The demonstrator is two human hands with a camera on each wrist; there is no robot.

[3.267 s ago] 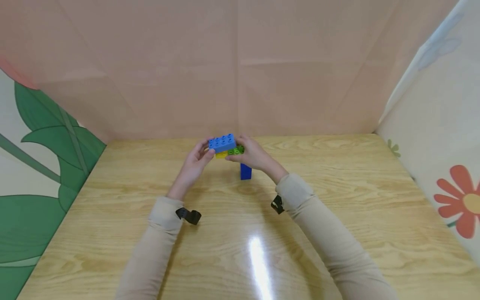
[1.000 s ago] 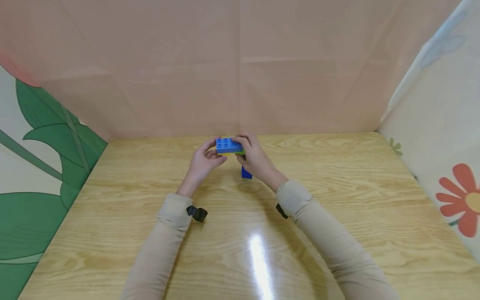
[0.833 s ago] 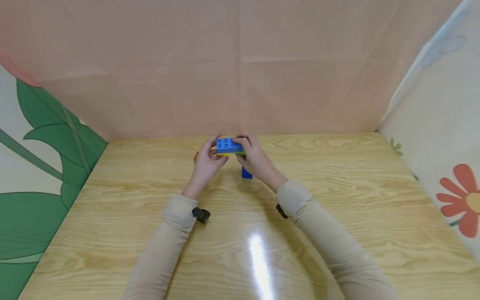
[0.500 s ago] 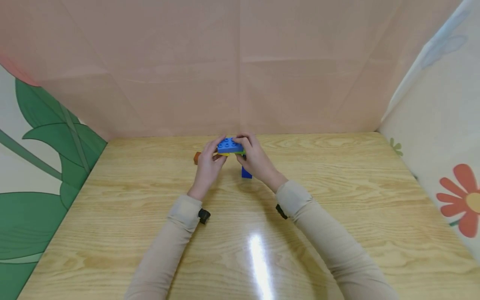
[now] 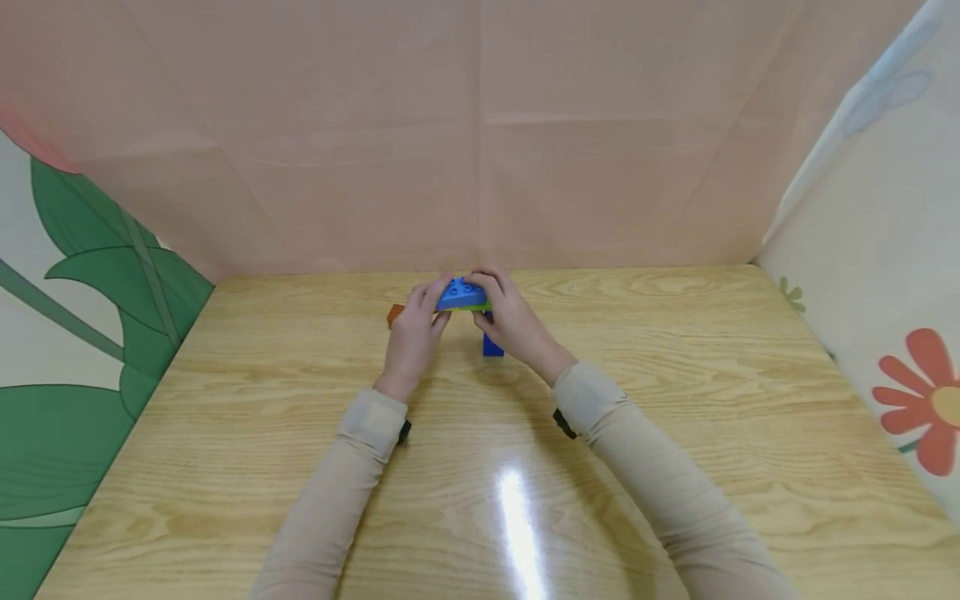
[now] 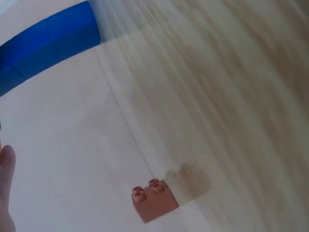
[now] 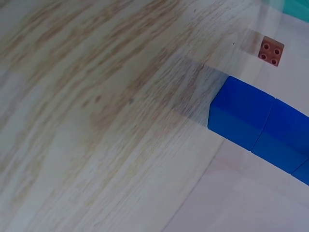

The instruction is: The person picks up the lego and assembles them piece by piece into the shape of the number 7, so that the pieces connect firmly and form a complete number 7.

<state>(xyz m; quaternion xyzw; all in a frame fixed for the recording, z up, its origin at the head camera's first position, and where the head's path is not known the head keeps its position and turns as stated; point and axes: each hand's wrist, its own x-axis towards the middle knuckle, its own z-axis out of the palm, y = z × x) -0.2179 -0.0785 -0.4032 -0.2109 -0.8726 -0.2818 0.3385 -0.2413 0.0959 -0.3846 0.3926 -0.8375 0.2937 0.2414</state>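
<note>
A pinkish backdrop (image 5: 480, 167) rises behind the wood-grained table (image 5: 712, 375), meeting its far edge. Pale side panels flank it, the left printed with big green leaves (image 5: 60, 450), the right with a red flower (image 5: 926, 362). Beige sleeves reach in over the table, past a bright streak of glare (image 5: 520, 533). The left hand (image 5: 412, 337) and right hand (image 5: 512, 317) have fingers bent round opposite ends of the blue brick (image 5: 463, 296), held near the table's far side. A dark blue tower (image 5: 492, 345) stands below the right hand. Green (image 5: 478, 307) shows under the brick. Left of the tower, an orange brick (image 5: 394, 316) sits on the table.
</note>
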